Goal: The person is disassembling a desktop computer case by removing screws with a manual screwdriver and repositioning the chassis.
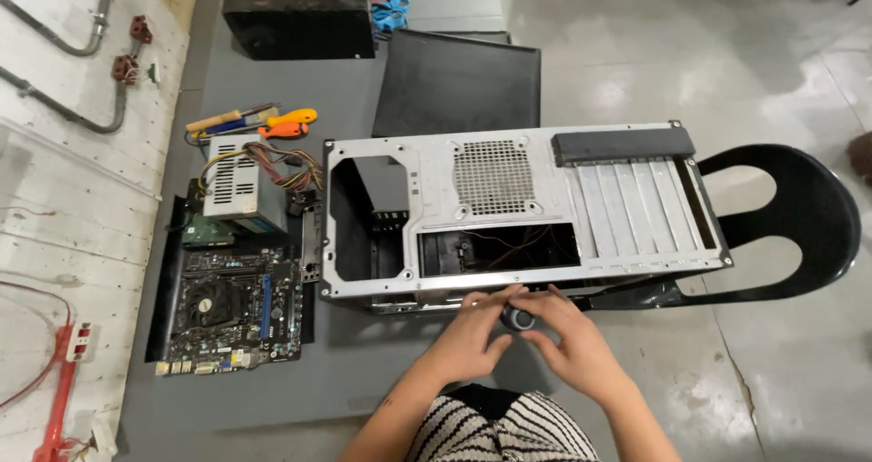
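Observation:
A bare metal computer case point(527, 203) lies on its side on a grey table point(363, 371), its rear panel with fan grille and slot covers facing me. Both hands meet at the case's near lower edge. My left hand point(472, 335) and my right hand point(568, 344) together pinch a small dark round object point(518, 317), seemingly a tool handle or knob, held against the case's edge. What it is exactly I cannot tell.
A motherboard point(232, 312) lies on a black panel left of the case, with a power supply point(238, 180) and its cable bundle behind it. Screwdrivers point(263, 123) lie further back. A black side panel point(454, 85), a black box point(298, 17) and a black chair point(790, 221) surround the case.

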